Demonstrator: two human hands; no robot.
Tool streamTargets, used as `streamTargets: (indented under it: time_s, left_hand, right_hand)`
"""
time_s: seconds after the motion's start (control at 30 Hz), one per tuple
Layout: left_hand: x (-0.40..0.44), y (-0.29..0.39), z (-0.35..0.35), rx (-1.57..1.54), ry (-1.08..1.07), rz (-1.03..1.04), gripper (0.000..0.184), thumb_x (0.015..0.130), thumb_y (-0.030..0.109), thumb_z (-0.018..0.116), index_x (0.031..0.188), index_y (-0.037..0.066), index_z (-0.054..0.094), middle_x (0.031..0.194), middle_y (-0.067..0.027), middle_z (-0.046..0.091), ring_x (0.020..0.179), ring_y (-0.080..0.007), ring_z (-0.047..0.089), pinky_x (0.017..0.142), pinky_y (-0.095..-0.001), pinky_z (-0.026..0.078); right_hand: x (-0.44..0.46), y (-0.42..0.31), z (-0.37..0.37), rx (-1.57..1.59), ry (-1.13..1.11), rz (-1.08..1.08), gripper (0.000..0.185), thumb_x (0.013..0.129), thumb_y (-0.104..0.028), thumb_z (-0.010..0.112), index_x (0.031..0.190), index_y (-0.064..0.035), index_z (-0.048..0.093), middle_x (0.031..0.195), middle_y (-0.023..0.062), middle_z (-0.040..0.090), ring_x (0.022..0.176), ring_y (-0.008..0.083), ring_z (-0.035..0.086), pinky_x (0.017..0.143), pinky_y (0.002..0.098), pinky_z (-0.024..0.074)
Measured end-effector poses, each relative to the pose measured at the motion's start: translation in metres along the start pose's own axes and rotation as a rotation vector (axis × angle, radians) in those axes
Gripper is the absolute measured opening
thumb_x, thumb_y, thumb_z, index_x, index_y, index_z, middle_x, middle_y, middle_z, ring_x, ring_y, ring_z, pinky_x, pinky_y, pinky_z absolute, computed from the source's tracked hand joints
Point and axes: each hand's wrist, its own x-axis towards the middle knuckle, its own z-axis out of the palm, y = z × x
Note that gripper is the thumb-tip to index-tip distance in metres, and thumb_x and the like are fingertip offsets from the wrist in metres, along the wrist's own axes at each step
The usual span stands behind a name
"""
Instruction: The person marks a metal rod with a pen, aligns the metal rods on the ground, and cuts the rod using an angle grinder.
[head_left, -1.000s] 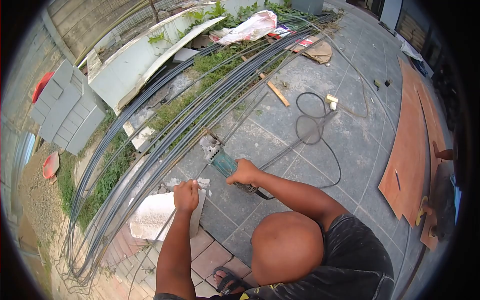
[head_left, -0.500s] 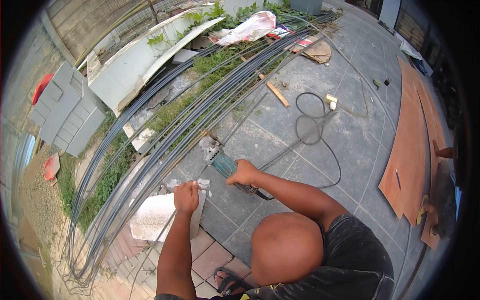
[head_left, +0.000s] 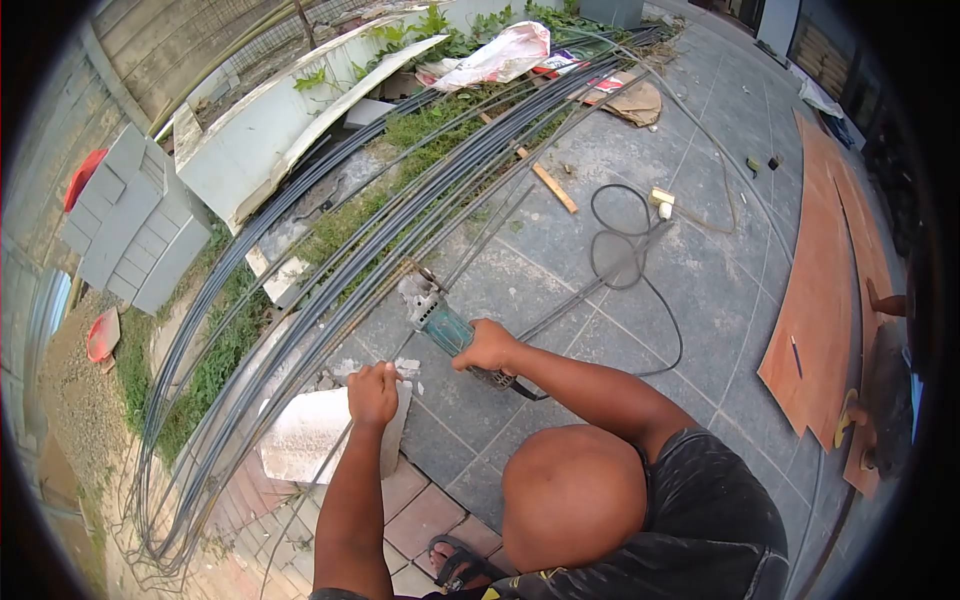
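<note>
My right hand (head_left: 490, 347) is wrapped around the body of a teal angle grinder (head_left: 443, 326). The grinder's grey head points toward the bundle of steel rods (head_left: 400, 225), near the rods' closer edge; its disc is hard to make out. Lower left, my left hand (head_left: 373, 393) is closed around a thin steel rod (head_left: 333, 452), which shows below the fist. Under that hand lies a pale, dusty slab (head_left: 300, 435) on the paving. A black cord (head_left: 680, 340) runs from the grinder and loops over the tiles.
A yellowish plug connector (head_left: 662, 203) and a wooden strip (head_left: 553, 187) lie on the grey tiles. Plywood sheets (head_left: 815, 290) are at the right, where another person's hand (head_left: 885, 303) rests. Stacked grey panels (head_left: 140, 225) and a long white trough (head_left: 240, 160) stand left.
</note>
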Motion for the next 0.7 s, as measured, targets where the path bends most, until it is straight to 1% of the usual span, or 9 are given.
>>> streamTargets:
  time_s: [0.03,0.1,0.4,0.7]
  left_hand:
    - [0.0001,-0.0004,0.0005,0.0,-0.001,0.0,0.045,0.106,0.035,0.042,0.079,0.015,0.072,0.077,-0.0125,0.065,0.084,-0.0324,0.06,0.086,-0.0443,0.042]
    - [0.0,-0.0009,0.0019,0.009,0.01,-0.007,0.051,0.108,0.038,0.038,0.078,0.016,0.072,0.074,-0.0114,0.064,0.085,-0.0315,0.061,0.09,-0.0433,0.041]
    - [0.0003,-0.0042,0.0046,0.012,0.004,-0.009,0.049,0.108,0.036,0.04,0.077,0.017,0.072,0.078,-0.0074,0.068,0.086,-0.0289,0.061,0.089,-0.0414,0.042]
    - [0.0007,-0.0056,0.0055,0.024,0.009,0.005,0.048,0.108,0.034,0.041,0.076,0.016,0.072,0.077,-0.0076,0.068,0.084,-0.0296,0.061,0.087,-0.0419,0.042]
  right_hand:
    - [0.0003,0.0004,0.0003,-0.005,0.002,0.005,0.064,0.055,-0.03,0.086,0.104,0.0072,0.07,0.097,0.0218,0.072,0.089,0.0321,0.071,0.078,0.0376,0.0559]
    - [0.0008,0.0012,0.0008,-0.004,0.005,0.004,0.064,0.055,-0.03,0.086,0.104,0.007,0.07,0.097,0.0219,0.072,0.089,0.0322,0.071,0.078,0.0376,0.056]
    - [0.0022,0.0019,0.0011,-0.008,0.01,0.004,0.063,0.054,-0.03,0.087,0.103,0.0069,0.07,0.097,0.0223,0.073,0.089,0.0324,0.071,0.079,0.0373,0.056]
    - [-0.0013,-0.002,-0.0006,-0.011,0.008,-0.001,0.062,0.054,-0.031,0.087,0.101,0.006,0.071,0.095,0.0215,0.072,0.088,0.0323,0.071,0.078,0.0377,0.0556]
